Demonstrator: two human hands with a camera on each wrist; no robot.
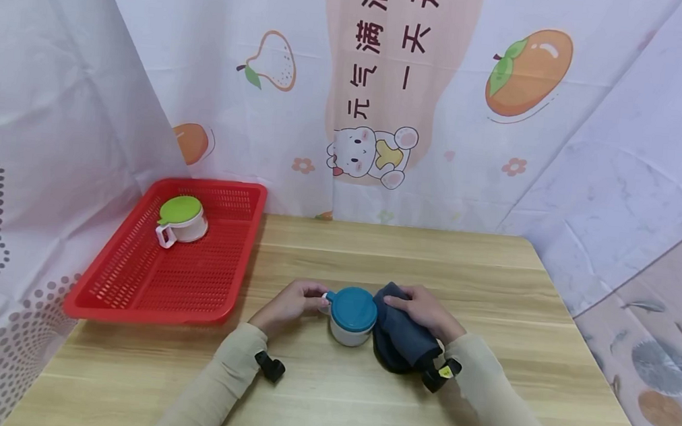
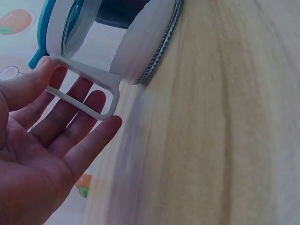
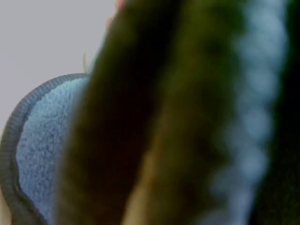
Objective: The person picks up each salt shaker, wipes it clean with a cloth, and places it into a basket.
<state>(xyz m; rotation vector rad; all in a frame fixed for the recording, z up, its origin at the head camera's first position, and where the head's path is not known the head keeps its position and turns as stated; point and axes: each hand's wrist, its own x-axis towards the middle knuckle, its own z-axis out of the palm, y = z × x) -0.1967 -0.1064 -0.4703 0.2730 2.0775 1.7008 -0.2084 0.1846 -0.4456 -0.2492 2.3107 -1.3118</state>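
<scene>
A jar (image 1: 350, 332) with a blue lid (image 1: 355, 308) stands upright on the table, its handle toward the left. My left hand (image 1: 301, 302) holds that handle (image 2: 86, 75); in the left wrist view the fingers pass around it and the thumb lies by the lid's tab (image 2: 36, 58). The jar's body (image 2: 122, 47) is clear with a pale lower part. My right hand (image 1: 424, 309) grips a folded dark blue cloth (image 1: 406, 334) close against the jar's right side. The right wrist view is mostly filled by blurred cloth, with a fuzzy lighter side (image 3: 44, 150) and a ribbed edge.
A red plastic basket (image 1: 250, 259) stands at the table's left. Inside it, near the back, sits a similar jar (image 1: 189, 228) with a green lid. The wooden table (image 1: 434, 262) runs back to a printed curtain (image 1: 293, 134).
</scene>
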